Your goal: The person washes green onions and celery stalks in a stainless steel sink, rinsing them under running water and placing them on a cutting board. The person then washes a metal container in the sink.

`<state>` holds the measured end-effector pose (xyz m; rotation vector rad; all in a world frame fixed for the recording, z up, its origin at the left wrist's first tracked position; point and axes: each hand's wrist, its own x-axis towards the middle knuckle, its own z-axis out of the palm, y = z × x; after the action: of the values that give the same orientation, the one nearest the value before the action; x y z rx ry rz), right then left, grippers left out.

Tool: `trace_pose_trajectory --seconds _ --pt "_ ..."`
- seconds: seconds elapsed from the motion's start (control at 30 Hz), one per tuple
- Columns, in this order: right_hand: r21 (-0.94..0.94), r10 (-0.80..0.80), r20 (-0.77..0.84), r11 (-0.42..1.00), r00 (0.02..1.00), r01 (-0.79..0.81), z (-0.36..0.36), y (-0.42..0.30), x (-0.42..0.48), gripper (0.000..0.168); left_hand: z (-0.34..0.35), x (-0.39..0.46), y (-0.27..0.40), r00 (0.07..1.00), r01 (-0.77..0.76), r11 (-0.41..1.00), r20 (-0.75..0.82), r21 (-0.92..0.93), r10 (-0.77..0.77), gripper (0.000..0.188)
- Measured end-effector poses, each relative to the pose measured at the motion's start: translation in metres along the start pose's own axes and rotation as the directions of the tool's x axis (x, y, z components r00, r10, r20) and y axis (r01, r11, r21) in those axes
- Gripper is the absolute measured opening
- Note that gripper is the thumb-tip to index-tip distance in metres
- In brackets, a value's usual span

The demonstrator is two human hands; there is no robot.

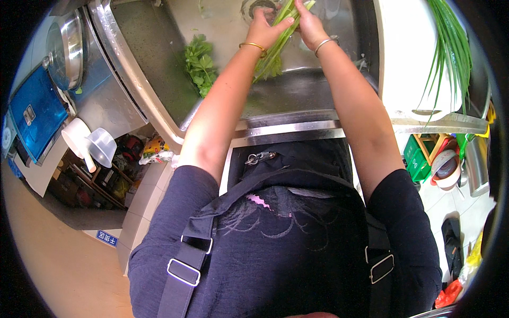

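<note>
Over the stainless steel sink [286, 89], my left hand [265, 33] and my right hand [310, 26] hold a bunch of pale green celery stalks [275, 45] between them. My left thumb lies across the stalks. My right hand grips their upper end from the other side, its fingers partly hidden. The stalks slant down between my forearms, and their leafy end [274, 69] hangs low in the basin. Behind my left hand is the round sink drain [248, 10], partly covered. Another clump of leafy greens [200, 61] rests against the basin's left side.
Right of the sink, long green scallions [449, 55] lie over a white cutting board [405, 71]. At left are a glass pot lid [65, 51], a blue box [37, 113] and a white dipper [75, 135]. Several bowls [445, 171] stand low at right beside a green crate [417, 159].
</note>
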<state>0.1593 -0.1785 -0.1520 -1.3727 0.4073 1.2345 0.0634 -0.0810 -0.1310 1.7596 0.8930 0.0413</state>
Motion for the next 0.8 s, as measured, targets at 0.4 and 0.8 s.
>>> trace_pose_trajectory --seconds 0.4,0.8 --pt "-0.522 -0.674 -0.067 0.652 0.736 0.549 -0.033 -0.003 0.032 0.05 -0.025 0.009 0.012 0.654 0.565 0.803 0.696 -0.19 -0.296 0.053" --pt "0.163 -0.126 0.174 0.982 0.977 0.097 -0.003 -0.027 -0.011 0.054 -0.01 -0.005 0.015 0.399 0.664 0.745 0.873 -0.063 -0.281 0.04"
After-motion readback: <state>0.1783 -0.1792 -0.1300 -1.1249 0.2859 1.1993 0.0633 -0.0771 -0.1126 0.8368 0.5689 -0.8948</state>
